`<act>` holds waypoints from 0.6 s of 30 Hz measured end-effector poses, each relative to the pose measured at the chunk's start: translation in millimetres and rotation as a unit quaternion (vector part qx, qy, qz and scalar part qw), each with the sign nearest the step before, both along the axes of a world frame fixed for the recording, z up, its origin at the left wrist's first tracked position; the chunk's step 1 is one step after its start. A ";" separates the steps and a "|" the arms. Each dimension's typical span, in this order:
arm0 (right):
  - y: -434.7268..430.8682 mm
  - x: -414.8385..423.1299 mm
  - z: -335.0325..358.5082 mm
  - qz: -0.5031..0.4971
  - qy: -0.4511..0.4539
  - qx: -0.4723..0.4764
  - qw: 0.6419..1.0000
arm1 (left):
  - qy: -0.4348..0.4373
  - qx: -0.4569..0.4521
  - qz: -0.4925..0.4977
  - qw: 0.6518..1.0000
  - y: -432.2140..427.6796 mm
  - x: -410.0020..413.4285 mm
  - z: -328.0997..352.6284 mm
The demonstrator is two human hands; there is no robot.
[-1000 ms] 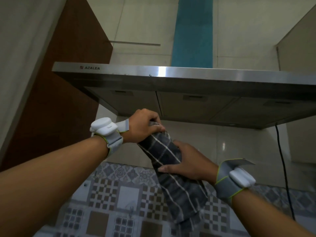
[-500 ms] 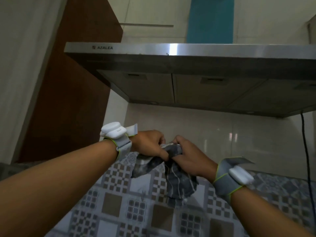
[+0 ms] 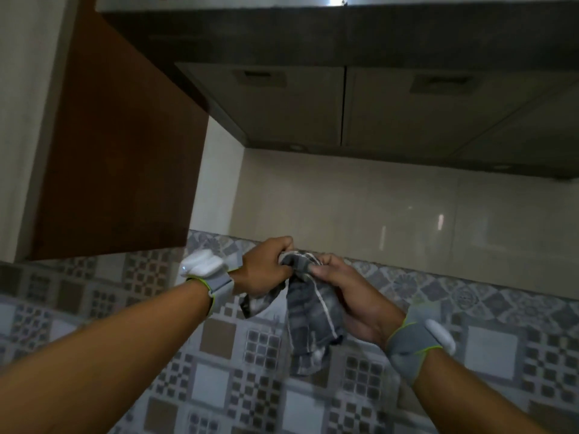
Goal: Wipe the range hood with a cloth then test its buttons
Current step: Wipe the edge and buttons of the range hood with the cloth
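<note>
Both hands (image 3: 313, 283) grip the cloth (image 3: 308, 321) (well below the range hood (image 3: 407, 104)).

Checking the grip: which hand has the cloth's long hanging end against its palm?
The right hand: the checked cloth hangs along its palm. The left hand grips the bunched top, a short flap beneath.

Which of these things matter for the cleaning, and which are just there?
For the job: cloth, gripped by left hand and right hand; hood overhead.
Just there: brown cabinet; patterned tiles; beige wall.
</note>
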State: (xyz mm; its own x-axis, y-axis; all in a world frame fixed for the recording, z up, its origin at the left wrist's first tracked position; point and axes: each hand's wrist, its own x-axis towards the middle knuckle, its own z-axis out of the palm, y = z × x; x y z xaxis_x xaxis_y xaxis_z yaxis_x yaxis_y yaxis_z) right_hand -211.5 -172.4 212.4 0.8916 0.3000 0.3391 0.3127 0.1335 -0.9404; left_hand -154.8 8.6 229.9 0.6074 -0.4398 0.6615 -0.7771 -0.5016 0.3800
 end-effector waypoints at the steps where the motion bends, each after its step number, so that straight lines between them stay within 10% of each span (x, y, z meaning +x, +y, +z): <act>1: -0.4 5.3 -5.3 0.028 0.036 0.038 0.998 | -0.001 -0.001 -0.002 1.000 -0.5 7.2 -5.5; 5: -11.3 29.1 -25.0 -0.116 -0.084 -0.161 0.977 | 0.030 0.034 -0.042 0.998 5.4 33.0 -25.6; 9: -19.3 61.3 -52.5 -0.189 -0.263 -0.459 0.827 | 0.087 0.078 -0.036 0.992 5.9 47.2 -61.0; 18: -21.3 136.6 -118.6 -0.236 -0.308 -0.601 0.699 | -0.107 0.179 0.040 0.977 9.8 113.1 -134.7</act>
